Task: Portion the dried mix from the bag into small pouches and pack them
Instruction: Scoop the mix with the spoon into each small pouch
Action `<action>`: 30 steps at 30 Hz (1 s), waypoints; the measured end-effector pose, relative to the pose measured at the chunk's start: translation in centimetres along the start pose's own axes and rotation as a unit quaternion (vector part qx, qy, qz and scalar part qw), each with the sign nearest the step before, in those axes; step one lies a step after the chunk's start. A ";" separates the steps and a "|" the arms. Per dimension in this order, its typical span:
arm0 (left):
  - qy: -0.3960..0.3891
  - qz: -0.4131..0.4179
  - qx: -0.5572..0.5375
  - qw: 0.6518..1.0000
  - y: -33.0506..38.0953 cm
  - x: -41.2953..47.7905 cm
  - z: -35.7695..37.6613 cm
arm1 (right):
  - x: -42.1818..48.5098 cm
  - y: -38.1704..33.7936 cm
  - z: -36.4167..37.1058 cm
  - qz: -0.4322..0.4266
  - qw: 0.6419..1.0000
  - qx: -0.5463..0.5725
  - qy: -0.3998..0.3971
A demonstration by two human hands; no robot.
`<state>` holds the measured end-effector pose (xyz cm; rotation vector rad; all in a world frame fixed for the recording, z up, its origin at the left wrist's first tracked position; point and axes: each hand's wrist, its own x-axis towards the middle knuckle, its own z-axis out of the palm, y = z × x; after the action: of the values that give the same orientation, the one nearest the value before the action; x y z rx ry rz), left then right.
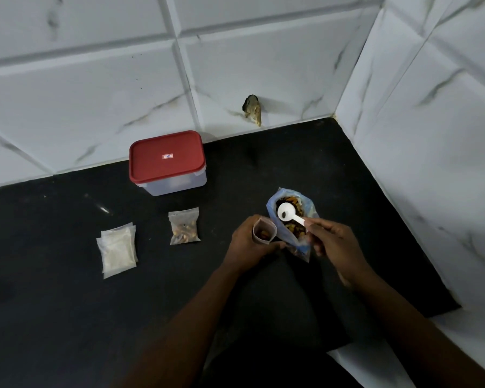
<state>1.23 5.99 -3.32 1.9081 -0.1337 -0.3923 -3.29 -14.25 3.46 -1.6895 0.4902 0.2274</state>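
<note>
The person's two forearms come in from the bottom edge and meet over the black counter (67, 317). The left hand (247, 242) is closed around a small pouch (264, 231), holding its mouth open and upward; some mix already lies inside. The right hand (333, 245) pinches the handle of a white scoop (287, 214), whose bowl carries one dark piece above the open bag (291, 219). The bag stands just right of the pouch, touching or nearly so, so the scoop probably needs only a short move to the left. Farther left lie a filled pouch (184, 226) and a stack of empty pouches (118, 249). Behind them a red-lidded container (167, 161) stands closed near the white tiled wall (95, 79), in a corner.
</note>
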 end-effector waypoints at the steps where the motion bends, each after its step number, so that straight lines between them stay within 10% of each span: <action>1: 0.000 -0.001 0.003 1.000 -0.1 0.0 0.0 | 0.4 0.1 -0.3 0.015 1.000 0.011 0.009; 10: -0.002 -0.012 -0.005 1.000 -0.2 0.4 -0.1 | 3.2 0.5 -1.6 -0.025 0.987 -0.140 0.069; 18: -0.020 0.007 0.023 1.000 1.0 1.8 -0.5 | 4.4 2.4 -0.2 -0.187 0.880 -0.423 0.104; 30: -0.065 0.005 0.063 0.996 2.3 4.0 -0.3 | 6.0 3.0 1.2 -0.216 0.857 -0.445 0.147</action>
<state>5.27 4.26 -1.90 2.0039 -0.2601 -0.5112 0.86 -14.59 -1.88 -2.7206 0.2031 -0.1788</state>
